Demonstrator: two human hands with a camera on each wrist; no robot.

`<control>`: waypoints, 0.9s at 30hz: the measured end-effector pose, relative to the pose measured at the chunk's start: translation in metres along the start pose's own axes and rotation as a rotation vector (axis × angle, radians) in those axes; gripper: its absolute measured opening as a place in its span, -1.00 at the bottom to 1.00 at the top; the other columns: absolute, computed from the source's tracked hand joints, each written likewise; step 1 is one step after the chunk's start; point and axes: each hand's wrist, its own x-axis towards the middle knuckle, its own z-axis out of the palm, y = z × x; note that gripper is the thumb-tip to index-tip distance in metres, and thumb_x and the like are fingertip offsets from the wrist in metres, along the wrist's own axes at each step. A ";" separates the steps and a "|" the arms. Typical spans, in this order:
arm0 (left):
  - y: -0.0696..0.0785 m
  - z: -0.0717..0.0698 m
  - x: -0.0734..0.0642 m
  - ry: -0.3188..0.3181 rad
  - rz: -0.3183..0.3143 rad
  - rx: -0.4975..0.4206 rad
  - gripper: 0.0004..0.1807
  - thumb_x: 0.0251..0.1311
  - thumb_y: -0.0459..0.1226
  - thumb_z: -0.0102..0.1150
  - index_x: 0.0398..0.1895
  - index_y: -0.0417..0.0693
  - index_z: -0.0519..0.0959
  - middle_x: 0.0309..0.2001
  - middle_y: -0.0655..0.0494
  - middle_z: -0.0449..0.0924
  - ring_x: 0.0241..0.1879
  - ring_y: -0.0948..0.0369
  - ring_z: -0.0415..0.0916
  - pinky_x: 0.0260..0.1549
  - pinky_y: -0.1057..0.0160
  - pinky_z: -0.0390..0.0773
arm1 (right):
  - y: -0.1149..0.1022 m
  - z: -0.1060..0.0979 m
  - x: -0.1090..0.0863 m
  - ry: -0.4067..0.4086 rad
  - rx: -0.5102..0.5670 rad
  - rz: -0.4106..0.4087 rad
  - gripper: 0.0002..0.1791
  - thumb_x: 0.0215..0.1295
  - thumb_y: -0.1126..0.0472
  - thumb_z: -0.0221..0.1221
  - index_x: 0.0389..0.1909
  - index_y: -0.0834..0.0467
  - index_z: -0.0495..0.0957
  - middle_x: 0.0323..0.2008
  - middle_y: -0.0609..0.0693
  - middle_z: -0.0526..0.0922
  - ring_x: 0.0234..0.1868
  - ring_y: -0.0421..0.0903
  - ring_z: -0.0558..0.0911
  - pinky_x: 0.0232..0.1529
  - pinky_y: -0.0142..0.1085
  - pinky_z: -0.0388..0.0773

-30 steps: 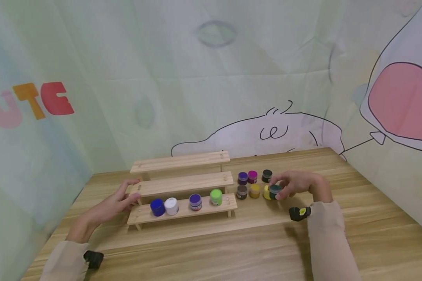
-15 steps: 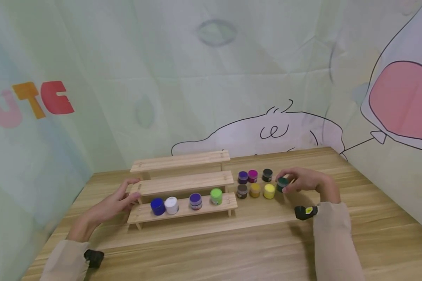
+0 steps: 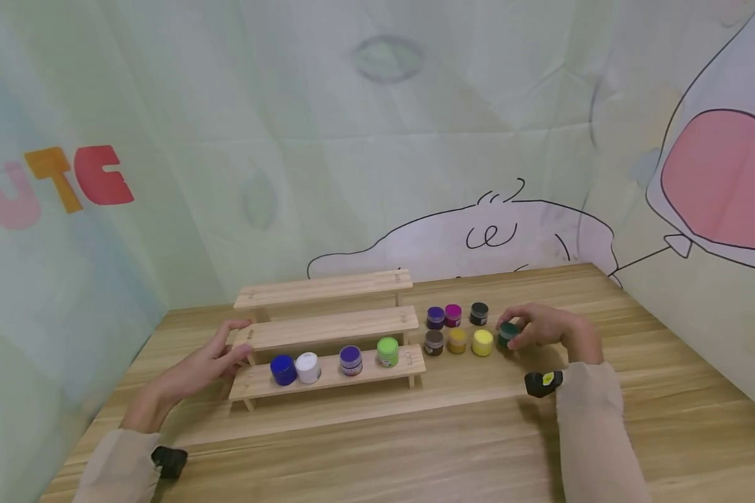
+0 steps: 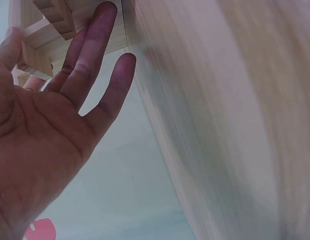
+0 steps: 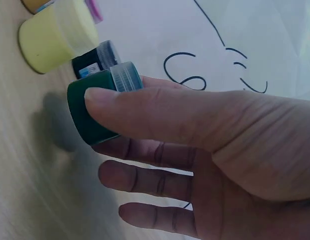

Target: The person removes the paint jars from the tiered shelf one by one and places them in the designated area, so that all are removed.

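My right hand [image 3: 544,324] pinches a dark green paint jar [image 5: 97,102] between thumb and fingers. The jar is at or just above the table, right of a yellow paint jar [image 3: 482,342]; I cannot tell if it touches the table. My left hand [image 3: 210,358] holds the left end of the three-step wooden stand [image 3: 333,328] at its middle board, thumb in front and index finger behind. Its other fingers extend loosely in the left wrist view. On the lowest step stand a blue jar [image 3: 283,370], a white jar [image 3: 307,367], a purple-blue jar [image 3: 351,360] and a light green jar [image 3: 387,352].
Right of the stand are a brown jar [image 3: 434,342], an ochre jar [image 3: 457,340], a violet jar [image 3: 435,318], a magenta jar [image 3: 453,315] and a black-green jar [image 3: 479,314]. A printed cloth [image 3: 377,175] hangs behind the wooden table [image 3: 415,447].
My right hand has carried the dark green jar rightward from in front of the yellow jar, then lowered it beside that jar. The left hand has stayed at the stand.
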 end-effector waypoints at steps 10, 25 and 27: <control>0.000 0.000 -0.001 0.000 0.014 0.002 -0.37 0.62 -0.15 -0.22 0.53 -0.08 -0.22 -0.01 -0.20 0.54 0.01 -0.05 0.57 -0.05 0.05 0.57 | 0.003 0.004 0.006 -0.002 -0.024 0.001 -0.58 0.23 0.31 0.35 0.12 0.16 0.55 0.03 0.22 0.55 0.08 0.16 0.46 0.18 0.18 0.33; 0.003 0.001 -0.001 0.000 0.012 -0.003 -0.36 0.62 -0.15 -0.20 0.54 -0.09 -0.21 0.05 -0.27 0.51 0.03 -0.09 0.56 -0.02 -0.04 0.56 | -0.025 -0.001 0.000 0.072 -0.086 -0.034 -0.51 0.28 0.21 0.32 0.21 0.17 0.50 0.11 0.28 0.51 0.13 0.22 0.49 0.14 0.20 0.38; 0.003 0.001 0.000 0.007 0.004 0.005 -0.37 0.62 -0.14 -0.21 0.54 -0.09 -0.20 0.05 -0.27 0.51 0.02 -0.09 0.57 -0.03 -0.01 0.57 | -0.033 -0.001 -0.001 0.090 -0.089 -0.077 -0.52 0.30 0.20 0.31 0.21 0.20 0.48 0.13 0.31 0.51 0.13 0.22 0.50 0.13 0.18 0.42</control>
